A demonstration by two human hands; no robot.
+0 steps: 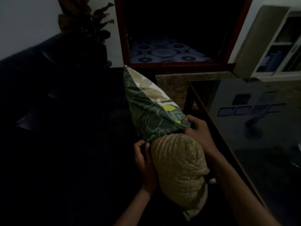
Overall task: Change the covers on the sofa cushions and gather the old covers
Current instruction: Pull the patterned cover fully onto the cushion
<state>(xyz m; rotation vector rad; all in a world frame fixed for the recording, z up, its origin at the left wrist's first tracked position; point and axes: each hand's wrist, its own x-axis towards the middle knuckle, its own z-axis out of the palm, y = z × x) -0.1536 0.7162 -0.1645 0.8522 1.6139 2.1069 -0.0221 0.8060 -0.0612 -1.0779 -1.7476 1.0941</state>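
Your left hand [143, 158] is pinching the open hem of the dark green leaf-print fabric cover [149, 115] at its near-left corner, fingers curled over the edge. Your right hand [197, 129] grips the same hem on the opposite side, knuckles up, bunching the fabric. Both are clamped on the cover, one at each end of the mouth — that spreads the opening so it can slide along the insert. The tan quilted cushion insert [179, 165] sticks out of that mouth toward you, roughly half exposed, squeezed into a rounded lump; its far half is inside the cover, which tapers to a point away from you. Whether you're pulling the cover on or off I can't tell from this alone; my guess is on, since the hem sits tight against the bulge. The cushion lies on the dark sofa seat [73, 144], too dim to read any detail. Just to your right runs the wooden-edged dark glass table [260, 128], close to your right forearm — watch the elbow clearance there. Beyond: a red-framed doorway [121, 33] with a patterned blue floor covering [162, 51], and a dark plant [91, 18] by the wall. No old covers visible here.
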